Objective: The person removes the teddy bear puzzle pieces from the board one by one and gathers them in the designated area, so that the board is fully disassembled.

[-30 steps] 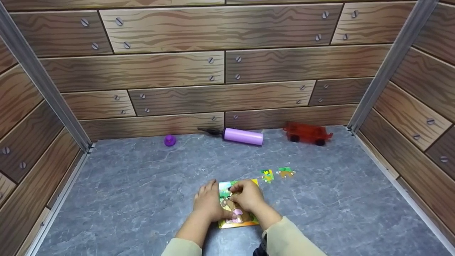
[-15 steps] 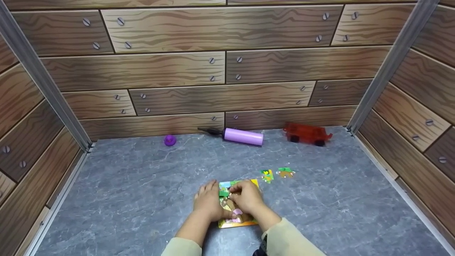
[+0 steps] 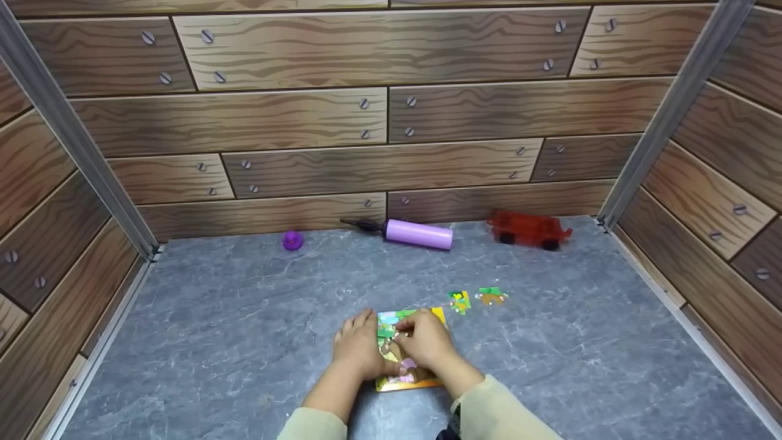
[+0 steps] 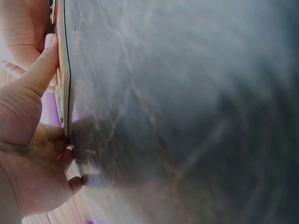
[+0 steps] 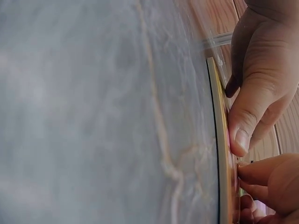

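A colourful jigsaw puzzle board (image 3: 406, 385) lies flat before me. My left hand (image 3: 357, 349) rests along its left edge, with the thumb (image 4: 45, 63) stretched across the top face and the other fingers spread by the edge and on the table. Over the board's upper middle, my right hand (image 3: 429, 341) has curled fingers and pinches at a small green puzzle piece (image 3: 386, 331); the fingers partly cover it. The right thumb (image 5: 243, 133) points down close over the board in the right wrist view. Two loose puzzle pieces lie beyond the board, one yellow-green (image 3: 459, 302) and one brown-green (image 3: 491, 297).
Along the back wall stand a purple rubber duck (image 3: 292, 240), a lilac hand pump (image 3: 419, 234) with a black nozzle, and a red toy wagon (image 3: 528, 229). Wood-patterned walls (image 3: 385, 116) enclose the grey marbled table (image 3: 232, 324) at the back and sides.
The green piece at my right fingertips has shifted and turned slightly on the board. Both hands keep nearly the same place; the loose pieces have not moved.
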